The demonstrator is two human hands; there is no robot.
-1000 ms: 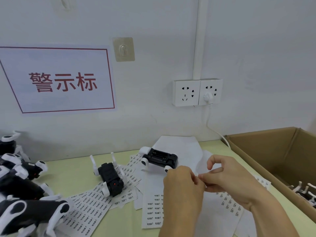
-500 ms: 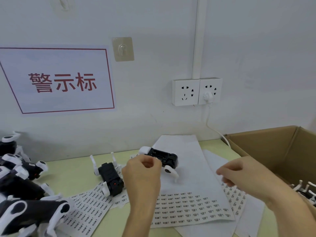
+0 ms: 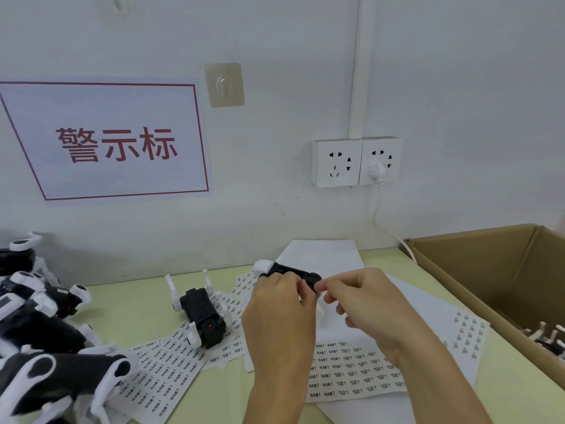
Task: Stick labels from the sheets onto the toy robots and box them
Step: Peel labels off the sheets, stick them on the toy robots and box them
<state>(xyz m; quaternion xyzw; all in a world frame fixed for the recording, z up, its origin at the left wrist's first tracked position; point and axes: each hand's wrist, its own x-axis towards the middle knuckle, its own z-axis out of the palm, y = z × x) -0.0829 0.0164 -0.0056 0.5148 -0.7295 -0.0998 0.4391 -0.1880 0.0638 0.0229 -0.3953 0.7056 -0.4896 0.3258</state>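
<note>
Hands met at a black-and-white toy robot above the label sheets.
The left hand curled round the plastic robot; the right hand pinched at its near end, the label itself too small to see. The wall sign read 警示标 in red. A second robot lay legs-up on printed sheets on the green worktop; the cardboard box stood right.

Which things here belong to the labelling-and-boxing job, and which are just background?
Job: left hand holding toy robot; right hand at it; label sheets; second robot; waiting robots; cardboard box.

Background: wall sign; hook; sockets; white cable.
</note>
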